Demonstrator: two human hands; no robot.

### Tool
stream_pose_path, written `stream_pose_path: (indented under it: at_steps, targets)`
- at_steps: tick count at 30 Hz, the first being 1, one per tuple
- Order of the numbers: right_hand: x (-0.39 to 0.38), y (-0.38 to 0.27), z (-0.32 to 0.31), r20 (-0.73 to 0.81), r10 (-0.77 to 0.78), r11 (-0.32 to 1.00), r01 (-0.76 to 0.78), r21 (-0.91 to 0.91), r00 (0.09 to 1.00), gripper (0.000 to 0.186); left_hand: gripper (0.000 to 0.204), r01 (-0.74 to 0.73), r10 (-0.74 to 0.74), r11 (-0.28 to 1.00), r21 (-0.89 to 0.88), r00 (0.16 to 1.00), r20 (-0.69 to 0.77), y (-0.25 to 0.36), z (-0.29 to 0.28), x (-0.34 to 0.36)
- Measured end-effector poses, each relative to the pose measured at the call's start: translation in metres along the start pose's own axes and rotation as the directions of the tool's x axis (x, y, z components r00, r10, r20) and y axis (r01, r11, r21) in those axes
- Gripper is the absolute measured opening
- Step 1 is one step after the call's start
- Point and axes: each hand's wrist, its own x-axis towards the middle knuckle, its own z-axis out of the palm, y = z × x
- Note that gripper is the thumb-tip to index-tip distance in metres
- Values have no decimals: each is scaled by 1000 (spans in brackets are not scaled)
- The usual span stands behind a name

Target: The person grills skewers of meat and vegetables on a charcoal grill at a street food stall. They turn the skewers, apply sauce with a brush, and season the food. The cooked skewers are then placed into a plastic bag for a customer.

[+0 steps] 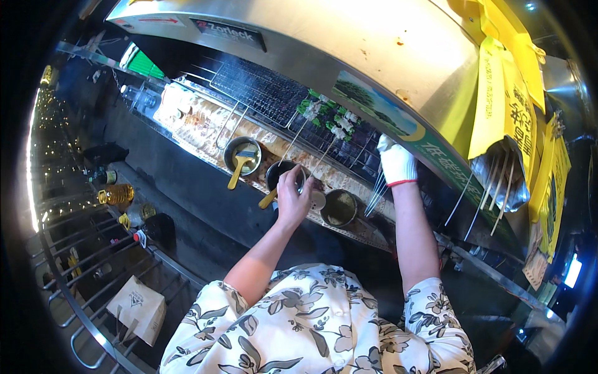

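My bare left hand (291, 198) is closed around a small clear seasoning shaker (317, 201) with a pale, holed lid; my fingers hide part of it. Beneath that hand stands a dark round pot (272, 177) with a yellow-handled brush (268, 199). A white glove with a red cuff covers my right hand (398, 164), its fingers curled at the grill's front. Several thin metal skewers (376, 194) fan out from beside it, toward me; the grip itself is partly hidden. Between my hands, skewers of green leaves and white pieces (341, 127) lie over the grill grate (255, 84).
Another pot (243, 147) holds a yellow-handled brush; a third pot (340, 208) contains pale sauce. The metal hood (374, 37) overhangs the grill. Yellow bags (506, 118) with skewers hang at right. Bottles (116, 194) and a metal rack (87, 315) with a paper bag (137, 308) stand lower left.
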Motion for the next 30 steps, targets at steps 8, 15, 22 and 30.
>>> stream_pose_path:
  at_steps: [8,15,22,30]
  targets:
    - [-18,-43,-5,79,343,771,-329,545,936,28,47,238,-206,958,-161,959,193,3,4,21]
    - [-40,-82,-11,88,601,332,-349,876,794,24,47,52,-51,995,-84,999,16,11,-26,14]
    - [3,-14,29,-6,44,995,-43,87,999,28,43,1,19,987,162,993,-118,-15,-53,40]
    - [37,-36,61,152,-29,674,132,-727,988,48,31,28,-31,999,38,997,74,-33,-47,72]
